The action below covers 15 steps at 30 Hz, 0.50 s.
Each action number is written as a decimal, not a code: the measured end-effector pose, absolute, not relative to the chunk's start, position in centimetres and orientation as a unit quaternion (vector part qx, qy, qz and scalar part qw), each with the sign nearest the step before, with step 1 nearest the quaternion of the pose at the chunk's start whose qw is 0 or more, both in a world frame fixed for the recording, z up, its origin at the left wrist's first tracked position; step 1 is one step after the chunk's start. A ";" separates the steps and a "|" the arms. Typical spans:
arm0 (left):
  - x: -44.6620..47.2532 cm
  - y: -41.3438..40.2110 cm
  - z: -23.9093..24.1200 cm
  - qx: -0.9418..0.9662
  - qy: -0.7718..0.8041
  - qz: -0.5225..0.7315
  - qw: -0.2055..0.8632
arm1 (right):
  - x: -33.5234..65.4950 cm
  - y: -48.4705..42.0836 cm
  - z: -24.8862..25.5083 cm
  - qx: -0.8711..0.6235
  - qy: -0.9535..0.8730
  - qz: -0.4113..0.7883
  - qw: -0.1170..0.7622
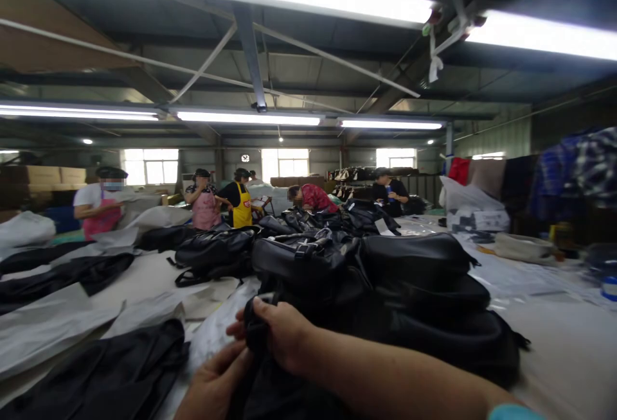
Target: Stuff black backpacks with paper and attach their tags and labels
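Observation:
Just in front of me, my right hand (288, 333) pinches a bunched black strap (256, 327) between thumb and fingers. My left hand (219, 378) is closed on the lower part of the same strap, its thumb and fingers pressed together. The strap looks like part of a black bag (284, 391) beneath my wrists, though where it joins is too dark to make out. Right behind my hands, a black backpack (301, 262) lies on a heap, with another dark bag (414, 256) beside it on the right.
Black bags (219, 246) and white sheets (58, 317) spread across the table (563, 336). A black cloth-like bag (106, 375) lies at near left. Several people work beyond, one in a yellow apron (242, 207). Clear plastic bags (475, 205) stand at right.

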<state>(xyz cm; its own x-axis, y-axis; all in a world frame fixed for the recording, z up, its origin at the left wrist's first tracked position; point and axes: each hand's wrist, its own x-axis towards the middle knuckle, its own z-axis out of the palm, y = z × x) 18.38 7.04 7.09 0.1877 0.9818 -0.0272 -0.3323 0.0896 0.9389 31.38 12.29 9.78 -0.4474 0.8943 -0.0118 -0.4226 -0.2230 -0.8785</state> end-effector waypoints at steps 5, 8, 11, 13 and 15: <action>19.5 6.4 7.5 0.446 0.330 0.552 0.623 | 32.2 12.0 9.2 -0.263 -0.456 0.720 0.452; 19.9 6.0 7.7 0.447 0.332 0.569 0.605 | 32.5 11.7 8.9 -0.260 -0.470 0.711 0.453; 20.2 5.4 8.0 0.428 0.351 0.579 0.598 | 32.7 11.3 8.9 -0.285 -0.501 0.672 0.464; 20.3 5.2 8.2 0.405 0.377 0.590 0.588 | 32.8 11.0 8.9 -0.296 -0.516 0.655 0.466; 20.2 5.0 8.4 0.391 0.398 0.604 0.569 | 32.8 10.6 9.1 -0.298 -0.526 0.649 0.462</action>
